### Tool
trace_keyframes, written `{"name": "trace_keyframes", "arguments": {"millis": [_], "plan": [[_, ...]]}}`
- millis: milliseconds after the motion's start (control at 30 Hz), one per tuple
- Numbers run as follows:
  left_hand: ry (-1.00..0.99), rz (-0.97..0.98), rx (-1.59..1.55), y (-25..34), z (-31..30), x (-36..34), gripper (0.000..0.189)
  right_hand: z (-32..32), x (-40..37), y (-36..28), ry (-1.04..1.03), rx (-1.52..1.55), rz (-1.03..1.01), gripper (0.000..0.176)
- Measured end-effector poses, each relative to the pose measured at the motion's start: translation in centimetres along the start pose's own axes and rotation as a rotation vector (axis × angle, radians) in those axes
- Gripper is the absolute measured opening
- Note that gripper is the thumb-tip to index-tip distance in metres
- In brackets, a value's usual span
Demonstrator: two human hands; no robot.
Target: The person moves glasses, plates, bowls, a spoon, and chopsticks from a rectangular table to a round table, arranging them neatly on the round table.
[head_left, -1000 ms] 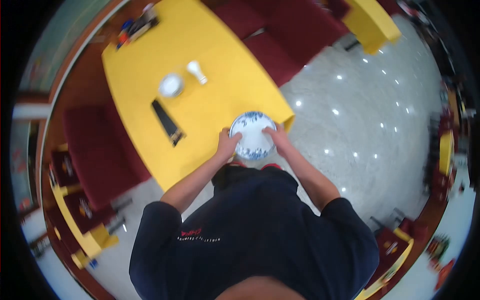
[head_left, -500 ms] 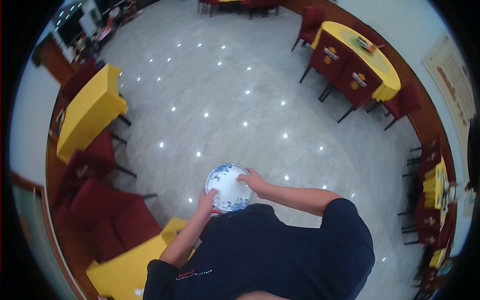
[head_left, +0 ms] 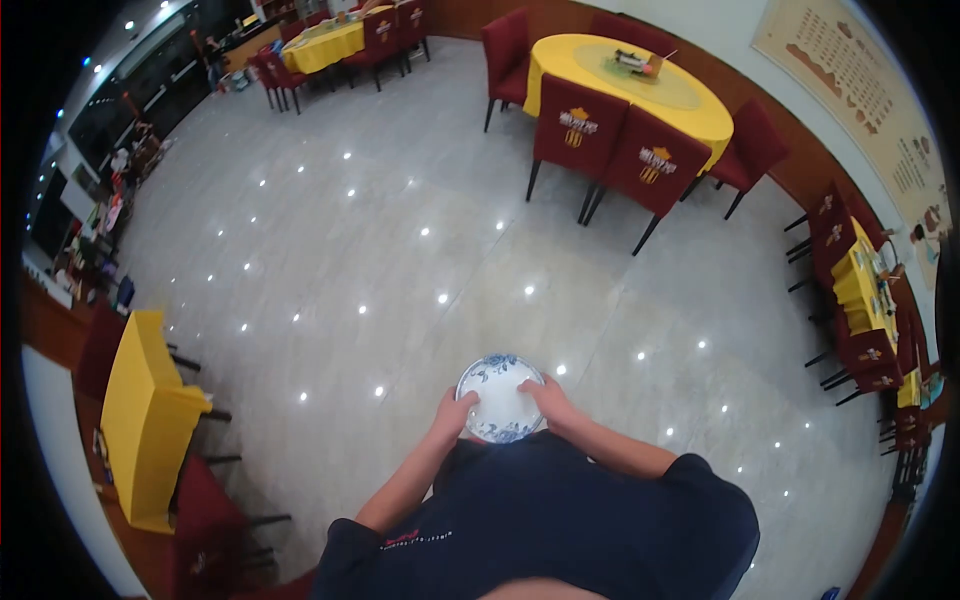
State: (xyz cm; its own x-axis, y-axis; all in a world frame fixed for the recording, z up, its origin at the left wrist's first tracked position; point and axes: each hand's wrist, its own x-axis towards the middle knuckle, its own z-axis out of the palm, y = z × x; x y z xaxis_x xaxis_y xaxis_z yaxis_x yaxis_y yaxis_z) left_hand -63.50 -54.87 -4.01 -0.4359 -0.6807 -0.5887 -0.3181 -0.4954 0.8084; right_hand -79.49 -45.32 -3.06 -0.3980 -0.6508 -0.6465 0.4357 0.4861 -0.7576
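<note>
A round white plate (head_left: pixel 500 405) with blue floral patterns on its rim is held face up in front of my waist. My left hand (head_left: pixel 457 413) grips its left edge, thumb lying over the top. On the opposite edge my right hand (head_left: pixel 545 398) is closed round the rim, its thumb also on the upper face. The fingers of both hands are hidden beneath the plate. Below and beyond it lies the shiny grey tiled floor.
Ahead to the right stands an oval table (head_left: pixel 560 60) with a yellow cloth, and red chairs (head_left: pixel 578 125) around it. A yellow-covered table (head_left: pixel 150 430) is at the left wall. Another yellow-covered table (head_left: pixel 325 48) stands far back. More tables and chairs (head_left: pixel 868 350) line the right wall.
My view has swung to the right and forward across the room. The near left table has slid out of view, and the oval table appears closer. Both hands still hold the plate.
</note>
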Motion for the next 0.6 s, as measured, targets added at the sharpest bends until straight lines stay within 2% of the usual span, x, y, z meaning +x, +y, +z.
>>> {"name": "trace_keyframes", "arguments": {"millis": [100,267,333,433,600], "plan": [[-0.072,-0.013,-0.006,4.4,3.7,7.7,0.047,-4.2,6.0,-5.0,0.101,-0.019,-0.048,0.054],[-0.191,-0.088,0.131,11.1,6.5,16.9,0.047,-6.4,13.3,-10.9,0.137,0.138,-0.012,0.055],[-0.241,-0.116,0.088,14.0,7.6,20.4,0.052,-6.7,17.1,-13.0,0.183,0.133,-0.023,0.055],[-0.188,-0.089,0.124,15.7,8.1,28.4,0.048,-7.5,24.0,-16.8,0.168,0.109,-0.051,0.054],[-0.084,-0.088,0.086,25.0,7.9,35.2,0.043,-6.7,32.9,-27.1,0.03,0.082,-0.03,0.054]]}}
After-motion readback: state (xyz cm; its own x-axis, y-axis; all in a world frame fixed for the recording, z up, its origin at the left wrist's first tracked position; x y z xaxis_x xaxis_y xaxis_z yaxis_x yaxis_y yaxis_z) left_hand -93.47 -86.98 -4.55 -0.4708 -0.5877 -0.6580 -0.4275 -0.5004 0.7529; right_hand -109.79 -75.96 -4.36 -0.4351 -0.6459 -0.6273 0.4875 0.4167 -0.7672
